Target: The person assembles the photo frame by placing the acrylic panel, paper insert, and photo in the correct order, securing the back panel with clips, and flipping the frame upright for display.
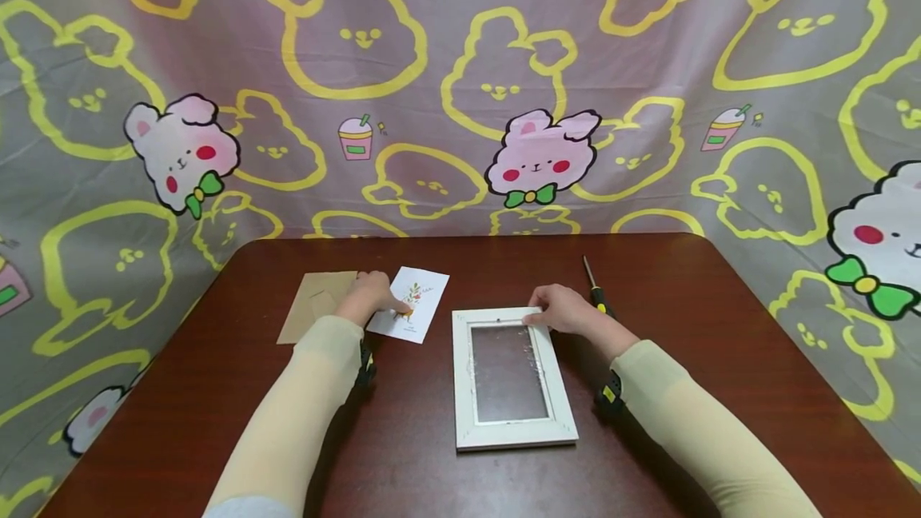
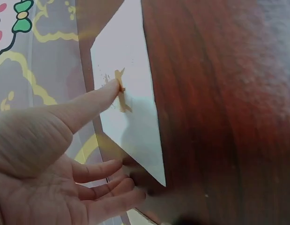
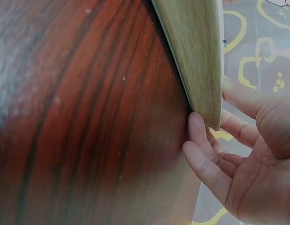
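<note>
My left hand (image 1: 368,296) is over a white card (image 1: 430,306) printed with a small plant picture. In the left wrist view the thumb (image 2: 95,99) is straight and touches the printed face; the other fingers lie loosely beside the card's edge. Beneath and left of that hand is a brown backing board (image 1: 302,314). My right hand (image 1: 564,308) grips the far right corner of a white picture frame (image 1: 464,390). Its thumb lies on top, and the right wrist view shows fingers at the wood-toned side of the frame (image 3: 196,56). A clear pane (image 1: 507,374) fills the frame's opening.
A screwdriver (image 1: 598,296) with a black and yellow handle lies right of the frame, partly behind the right hand. Everything rests on a dark reddish-brown table (image 1: 403,438). A patterned cloth (image 1: 432,38) hangs behind the table and along its sides.
</note>
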`<state>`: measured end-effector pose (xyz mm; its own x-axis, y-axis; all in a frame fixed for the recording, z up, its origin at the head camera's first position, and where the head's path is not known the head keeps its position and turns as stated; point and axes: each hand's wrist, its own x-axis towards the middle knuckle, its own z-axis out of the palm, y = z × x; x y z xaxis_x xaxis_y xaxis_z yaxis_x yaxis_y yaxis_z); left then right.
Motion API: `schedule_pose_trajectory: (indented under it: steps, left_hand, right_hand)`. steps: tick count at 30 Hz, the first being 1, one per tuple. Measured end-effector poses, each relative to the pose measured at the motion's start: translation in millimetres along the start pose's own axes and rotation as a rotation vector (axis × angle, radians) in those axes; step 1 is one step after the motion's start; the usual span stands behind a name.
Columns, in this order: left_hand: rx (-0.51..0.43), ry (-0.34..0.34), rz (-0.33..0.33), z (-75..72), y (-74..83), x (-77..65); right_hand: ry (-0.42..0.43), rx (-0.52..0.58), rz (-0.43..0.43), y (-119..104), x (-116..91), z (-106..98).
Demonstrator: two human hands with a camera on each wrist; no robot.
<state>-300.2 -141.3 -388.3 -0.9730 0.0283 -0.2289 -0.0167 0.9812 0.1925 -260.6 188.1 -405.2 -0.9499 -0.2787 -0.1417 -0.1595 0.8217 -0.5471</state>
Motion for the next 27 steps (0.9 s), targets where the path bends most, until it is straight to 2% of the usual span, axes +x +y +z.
schedule_pose_trajectory:
  steps: [6,11,14,19,27]
  left_hand:
    - [-0.020,-0.023,-0.006,-2.3,-1.3,1.3]
    - [-0.083,-0.051,-0.051,-3.8,2.2,1.1]
    - [-0.093,-0.050,-0.064,-3.8,4.2,0.5]
    - [-0.047,-0.050,-0.067,-4.1,5.5,0.1]
    - [-0.114,-0.048,-0.070,-8.8,11.5,-1.6]
  right_hand:
    - [-0.009,-0.008,-0.004,-1,1,1]
    - [-0.009,-0.009,0.005,-1,1,1]
    - [-0.012,-0.010,0.000,0,2,1]
    - [-0.020,-0.007,-0.005,1,1,1]
    - [-0.013,-0.004,-0.014,0,1,-1]
